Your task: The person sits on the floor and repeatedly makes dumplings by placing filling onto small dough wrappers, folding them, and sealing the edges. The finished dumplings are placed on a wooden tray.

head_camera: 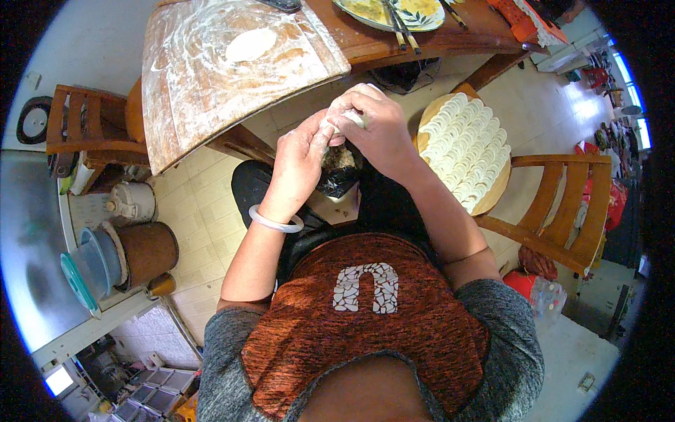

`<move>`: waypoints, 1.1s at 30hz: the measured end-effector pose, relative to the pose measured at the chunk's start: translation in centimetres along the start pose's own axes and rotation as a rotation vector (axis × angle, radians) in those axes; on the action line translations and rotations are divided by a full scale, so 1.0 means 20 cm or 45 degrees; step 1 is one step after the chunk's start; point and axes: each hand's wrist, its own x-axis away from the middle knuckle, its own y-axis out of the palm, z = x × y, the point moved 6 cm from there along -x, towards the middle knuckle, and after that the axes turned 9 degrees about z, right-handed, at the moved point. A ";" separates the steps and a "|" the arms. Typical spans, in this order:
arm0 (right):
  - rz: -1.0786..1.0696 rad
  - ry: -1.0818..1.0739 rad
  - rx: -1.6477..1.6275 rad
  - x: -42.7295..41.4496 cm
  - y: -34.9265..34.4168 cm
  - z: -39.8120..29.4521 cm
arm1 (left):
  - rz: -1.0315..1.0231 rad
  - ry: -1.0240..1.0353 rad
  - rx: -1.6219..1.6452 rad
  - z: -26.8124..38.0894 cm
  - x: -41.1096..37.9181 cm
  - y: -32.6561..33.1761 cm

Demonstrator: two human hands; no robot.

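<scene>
My left hand [303, 163] and my right hand [377, 129] meet before my lap, both pinching a piece of white dough [345, 123] between the fingers; much of it is hidden by them. Flour dusts the skin. A white bangle [276, 226] circles my left wrist. Just below the hands a container lined with a black plastic bag [337, 182] holds a brownish mass. Ahead to the left, a floured wooden board [184, 113] bears a flat oval of dough [250, 45]. At the right, folded dumplings [466, 147] lie in overlapping rows on a round wooden board [503, 187].
The wooden table [364, 50] holds a patterned plate [348, 8] with chopsticks [399, 29] and a red plastic basket [519, 26]. Wooden chairs stand at the left [71, 142] and right [543, 245]. A brown bucket [150, 253] and a rice cooker [134, 202] are at the left.
</scene>
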 end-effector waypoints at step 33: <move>0.117 0.004 0.375 0.07 -0.02 0.03 | 0.183 -0.245 0.512 -0.12 -0.02 0.04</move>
